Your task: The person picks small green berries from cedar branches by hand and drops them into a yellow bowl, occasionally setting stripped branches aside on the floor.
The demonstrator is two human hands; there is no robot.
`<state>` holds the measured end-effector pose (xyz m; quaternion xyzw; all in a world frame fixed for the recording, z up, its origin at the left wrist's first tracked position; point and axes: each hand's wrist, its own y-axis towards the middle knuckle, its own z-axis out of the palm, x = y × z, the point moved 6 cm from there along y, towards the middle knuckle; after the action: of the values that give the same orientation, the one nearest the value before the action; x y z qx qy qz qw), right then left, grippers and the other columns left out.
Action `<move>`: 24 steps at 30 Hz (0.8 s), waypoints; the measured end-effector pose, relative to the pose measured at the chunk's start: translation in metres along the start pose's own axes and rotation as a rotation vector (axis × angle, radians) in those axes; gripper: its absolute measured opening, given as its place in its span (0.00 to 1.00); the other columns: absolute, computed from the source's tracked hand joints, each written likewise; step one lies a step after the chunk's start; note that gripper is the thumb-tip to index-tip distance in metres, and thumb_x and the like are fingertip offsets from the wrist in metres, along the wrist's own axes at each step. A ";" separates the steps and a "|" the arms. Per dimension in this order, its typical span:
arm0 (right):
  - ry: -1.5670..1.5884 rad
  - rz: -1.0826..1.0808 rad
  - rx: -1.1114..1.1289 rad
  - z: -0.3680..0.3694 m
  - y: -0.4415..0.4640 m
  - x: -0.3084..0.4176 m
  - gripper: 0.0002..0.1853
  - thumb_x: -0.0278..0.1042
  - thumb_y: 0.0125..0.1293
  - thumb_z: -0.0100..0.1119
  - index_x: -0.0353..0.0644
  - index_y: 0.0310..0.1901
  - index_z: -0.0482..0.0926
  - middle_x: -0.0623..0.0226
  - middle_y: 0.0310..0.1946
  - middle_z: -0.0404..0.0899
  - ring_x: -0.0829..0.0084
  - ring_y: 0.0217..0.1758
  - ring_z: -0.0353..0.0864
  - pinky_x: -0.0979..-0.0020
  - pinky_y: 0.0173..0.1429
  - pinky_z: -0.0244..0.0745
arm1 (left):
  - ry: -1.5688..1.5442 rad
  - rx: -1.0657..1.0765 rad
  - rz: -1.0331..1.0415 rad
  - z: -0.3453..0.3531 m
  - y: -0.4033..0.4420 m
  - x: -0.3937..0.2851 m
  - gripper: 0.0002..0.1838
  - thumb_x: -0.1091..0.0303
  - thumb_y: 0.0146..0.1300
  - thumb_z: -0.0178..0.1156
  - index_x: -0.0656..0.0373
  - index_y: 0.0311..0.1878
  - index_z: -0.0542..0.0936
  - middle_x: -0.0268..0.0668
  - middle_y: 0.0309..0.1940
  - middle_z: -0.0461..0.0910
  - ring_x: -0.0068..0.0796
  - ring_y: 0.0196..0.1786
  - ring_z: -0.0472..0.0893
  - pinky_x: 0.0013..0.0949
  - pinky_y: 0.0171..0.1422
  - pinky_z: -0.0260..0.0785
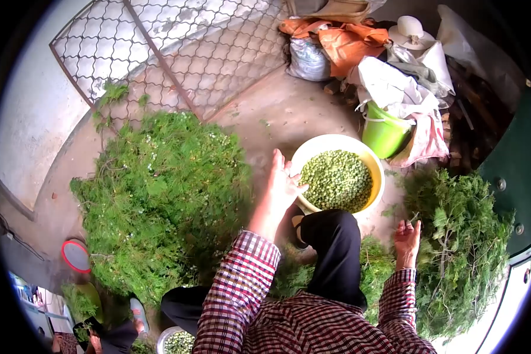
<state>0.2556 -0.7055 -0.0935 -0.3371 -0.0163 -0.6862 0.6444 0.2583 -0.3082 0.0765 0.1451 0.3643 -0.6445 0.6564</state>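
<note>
I see the left hand (282, 184) spread wide at the left rim of one yellow basin (377, 176) of green berries (338, 177); bare floor (307, 109) opens beyond. The right hand (407, 239), half-curled, grip unclear, is beside one of two large leafy heaps (457, 253).

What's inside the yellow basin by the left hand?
Small round green pieces lie in the yellow basin. They cover its bottom; anything beneath the top layer is hidden.

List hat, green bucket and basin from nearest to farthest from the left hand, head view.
1. Basin: just right of the left hand.
2. Green bucket: beyond the basin, upper right.
3. Hat: farthest, near the picture's top, right of centre.
</note>
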 end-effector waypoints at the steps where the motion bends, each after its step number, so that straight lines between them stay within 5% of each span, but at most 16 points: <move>1: -0.019 -0.005 -0.004 -0.002 0.000 0.001 0.20 0.53 0.58 0.55 0.40 0.30 0.73 0.66 0.24 0.76 0.74 0.26 0.76 0.80 0.26 0.71 | 0.019 -0.071 0.007 -0.008 -0.004 0.001 0.50 0.35 0.52 0.50 0.52 0.67 0.37 0.43 0.68 0.33 0.52 0.68 0.41 0.59 0.65 0.39; 6: -0.023 0.051 -0.035 0.001 0.004 -0.008 0.20 0.51 0.62 0.47 0.40 0.31 0.75 0.63 0.26 0.79 0.76 0.25 0.77 0.79 0.27 0.73 | 0.142 -0.172 0.067 -0.116 -0.041 -0.027 0.46 0.34 0.51 0.50 0.61 0.62 0.55 0.48 0.65 0.49 0.47 0.66 0.51 0.55 0.65 0.45; 9: -0.045 0.096 0.085 0.052 -0.008 -0.028 0.18 0.50 0.61 0.51 0.40 0.32 0.75 0.69 0.25 0.78 0.75 0.27 0.78 0.79 0.27 0.74 | 0.108 -0.311 0.111 -0.184 -0.088 -0.061 0.43 0.35 0.53 0.49 0.63 0.60 0.60 0.49 0.63 0.55 0.46 0.64 0.56 0.50 0.65 0.49; 15: -0.145 0.310 0.536 0.165 -0.032 -0.106 0.12 0.44 0.62 0.51 0.43 0.34 0.71 0.68 0.35 0.74 0.79 0.30 0.74 0.81 0.29 0.70 | -0.005 -0.447 0.234 -0.271 -0.168 -0.097 0.29 0.40 0.56 0.49 0.60 0.42 0.75 0.39 0.43 0.77 0.32 0.43 0.75 0.37 0.45 0.69; 20: -0.594 0.321 0.607 0.225 -0.084 -0.206 0.09 0.37 0.59 0.57 0.42 0.34 0.74 0.67 0.29 0.77 0.78 0.26 0.75 0.82 0.25 0.68 | -0.082 -0.460 0.257 -0.297 -0.189 -0.098 0.26 0.43 0.58 0.48 0.60 0.39 0.76 0.38 0.38 0.78 0.32 0.40 0.76 0.35 0.43 0.69; 24: -0.864 0.531 0.805 0.214 -0.113 -0.312 0.12 0.34 0.58 0.58 0.36 0.41 0.74 0.63 0.30 0.78 0.76 0.28 0.77 0.80 0.27 0.70 | -0.131 -0.497 0.240 -0.312 -0.183 -0.093 0.25 0.44 0.60 0.47 0.60 0.39 0.77 0.37 0.37 0.78 0.31 0.37 0.76 0.34 0.42 0.70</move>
<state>0.2306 -0.3162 -0.0326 -0.3074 -0.4464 -0.2461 0.8035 0.0017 -0.0570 -0.0268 -0.0200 0.4479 -0.4611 0.7658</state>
